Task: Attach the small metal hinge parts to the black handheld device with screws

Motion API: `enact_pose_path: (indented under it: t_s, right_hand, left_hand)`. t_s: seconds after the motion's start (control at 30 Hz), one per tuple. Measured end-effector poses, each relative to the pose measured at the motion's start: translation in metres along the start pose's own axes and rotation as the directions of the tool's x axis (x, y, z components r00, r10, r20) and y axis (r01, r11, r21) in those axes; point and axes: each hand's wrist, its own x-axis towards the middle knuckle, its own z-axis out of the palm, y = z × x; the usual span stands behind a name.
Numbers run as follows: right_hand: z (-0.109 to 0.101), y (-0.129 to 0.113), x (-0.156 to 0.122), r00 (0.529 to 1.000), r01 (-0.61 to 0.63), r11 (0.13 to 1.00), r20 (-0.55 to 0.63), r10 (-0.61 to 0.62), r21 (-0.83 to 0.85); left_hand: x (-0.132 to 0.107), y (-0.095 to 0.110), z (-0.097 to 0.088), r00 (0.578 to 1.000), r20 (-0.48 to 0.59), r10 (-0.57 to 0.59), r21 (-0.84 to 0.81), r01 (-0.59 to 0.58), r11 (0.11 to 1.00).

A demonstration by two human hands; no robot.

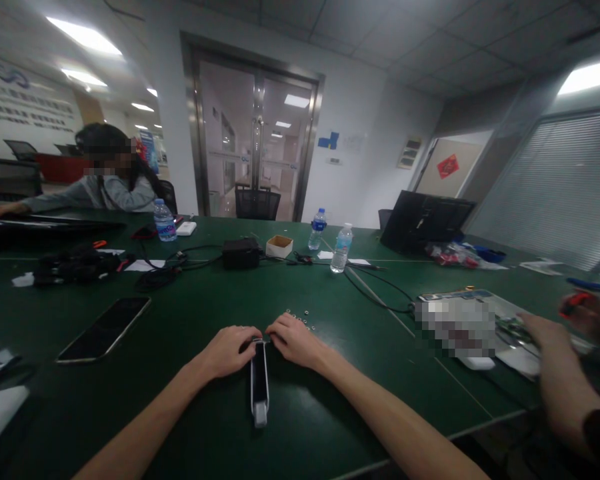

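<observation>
A narrow black device with white edges (260, 383) lies lengthwise on the green table (330, 427) in front of me. My left hand (230, 350) rests at the left of its far end, fingers curled onto it. My right hand (295, 340) meets it from the right, fingers pinched at the same far end. What the fingertips pinch is too small to make out. Several tiny screws or nuts (297, 315) lie scattered on the table just beyond my right hand.
A phone (105, 329) lies face up at left. Farther back are a black box (241, 253), a small cardboard box (279, 246), three water bottles (341, 248), cables and a laptop (425, 220). One person sits at far left; another person's hands (555, 333) work at right.
</observation>
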Motion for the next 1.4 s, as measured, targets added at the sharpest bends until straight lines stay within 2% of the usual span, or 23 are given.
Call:
enact_pose_path:
  t_s: [0.23,0.53,0.83,0.97,1.07,1.17,1.27,1.33,1.4]
  right_hand:
    - [-0.017,-0.005,-0.002,0.995,0.018,1.0,0.101,-0.019,0.012]
    - [-0.018,0.001,-0.005,0.983,-0.05,0.992,0.183,0.028,0.116]
    - [0.003,-0.001,-0.004,0.996,-0.054,0.989,0.08,0.043,0.14]
    - [-0.012,0.0,-0.003,0.997,-0.026,0.995,0.08,0.018,0.092]
    - [-0.033,0.012,-0.007,0.993,-0.092,0.996,0.072,0.092,-0.002]
    - [-0.05,0.033,-0.015,0.962,-0.226,0.968,0.129,0.239,-0.106]
    - [-0.058,0.056,-0.024,0.885,-0.354,0.919,0.255,0.389,-0.174]
    - [-0.058,0.066,-0.029,0.839,-0.405,0.897,0.318,0.442,-0.178]
    - [-0.056,0.072,-0.032,0.822,-0.425,0.89,0.34,0.456,-0.165]
  left_hand:
    - [-0.002,0.004,-0.003,0.999,0.022,-0.031,0.014,0.03,0.999]
    - [-0.003,0.003,0.001,1.0,0.006,-0.025,0.021,0.025,0.999]
    - [-0.003,0.006,-0.002,1.0,0.006,-0.011,0.033,0.011,0.999]
    - [-0.003,0.008,-0.003,1.0,0.01,-0.025,0.038,0.025,0.999]
    - [-0.003,0.007,-0.003,0.999,0.006,-0.031,0.028,0.031,0.999]
    - [-0.003,0.005,-0.002,1.0,0.007,-0.03,0.008,0.03,1.0]
    - [-0.003,0.004,0.0,0.999,0.007,-0.032,0.0,0.032,1.0]
    - [-0.003,0.004,0.0,0.999,0.01,-0.041,0.0,0.041,0.999]
    - [-0.003,0.005,-0.001,0.999,0.018,-0.046,-0.004,0.046,0.999]
